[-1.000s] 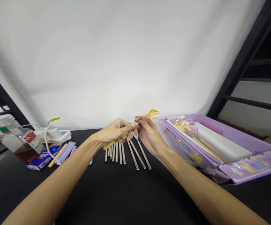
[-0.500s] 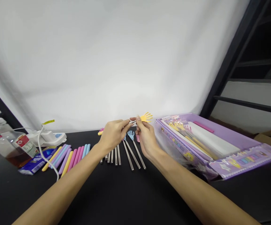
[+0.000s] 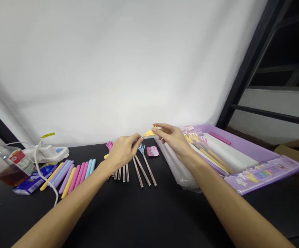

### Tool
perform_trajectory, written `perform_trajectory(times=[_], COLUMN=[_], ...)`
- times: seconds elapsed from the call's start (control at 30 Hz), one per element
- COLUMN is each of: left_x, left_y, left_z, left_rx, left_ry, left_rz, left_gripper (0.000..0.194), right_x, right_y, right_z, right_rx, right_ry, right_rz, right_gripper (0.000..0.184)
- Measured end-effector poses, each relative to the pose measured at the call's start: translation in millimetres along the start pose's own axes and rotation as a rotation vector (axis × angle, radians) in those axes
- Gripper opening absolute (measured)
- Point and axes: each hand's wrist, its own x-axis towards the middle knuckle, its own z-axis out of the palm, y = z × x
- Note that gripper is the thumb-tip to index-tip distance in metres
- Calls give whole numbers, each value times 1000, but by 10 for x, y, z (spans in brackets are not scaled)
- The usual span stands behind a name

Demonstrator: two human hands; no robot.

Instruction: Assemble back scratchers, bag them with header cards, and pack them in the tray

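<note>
My left hand [image 3: 123,148] grips the handle end of a small yellow back scratcher [image 3: 149,132], whose thin metal rod shows between my hands. My right hand [image 3: 172,137] pinches its yellow hand-shaped head from above, just off the table's far edge. Below my hands several metal rods [image 3: 133,170] lie side by side on the black table [image 3: 139,213], two of them with blue hand-shaped heads [image 3: 141,148]. A pink hand-shaped head [image 3: 109,144] pokes out behind my left hand.
Several pastel handle sleeves [image 3: 71,174] lie in a row at left. Further left are a white power strip [image 3: 48,151], a blue packet [image 3: 32,181] and a bottle [image 3: 7,162]. A purple box [image 3: 242,162] with more scratchers sits at right, on clear bags [image 3: 175,165]. A small pink tag [image 3: 152,151] lies near the rods.
My right hand has moved from under the yellow head to over it, pinching it from above. The camera view has shifted right, so the items at left have slid further left.
</note>
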Motion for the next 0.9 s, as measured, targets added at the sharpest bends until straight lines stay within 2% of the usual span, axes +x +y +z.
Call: perform_trajectory(times=[0.1, 0.2, 0.27, 0.33, 0.43, 0.6, 0.73, 0.9], left_x=[-5, -11, -11, -3, 13, 11, -7, -12], left_y=[47, 109, 144, 168, 183, 199, 214, 214], left_z=[-15, -23, -14, 9, 60, 138, 191, 200], left_rx=[-49, -102, -142, -194, -268, -338, -373, -340], left_ry=[-55, -98, -133, -168, -203, -204, -205, -225], left_rz=[-32, 11, 41, 44, 35, 19, 13, 11], left_gripper=[36, 35, 34, 31, 28, 31, 34, 32], right_x=[47, 67, 62, 49, 29, 16, -1, -1], right_y=[-152, -275, -304, -289, -230, -209, -234, -35], right_z=[-286, -596, -778, -914, -1032, -1072, -960, -665], right_rx=[-130, -425, -667, -878, -1064, -1158, -1148, -1248], right_ry=[156, 318, 303, 233, 127, 76, 76, -135], right_rz=[-81, -212, -203, -148, -75, -43, -39, 74], right_gripper=[45, 36, 30, 25, 22, 21, 21, 26])
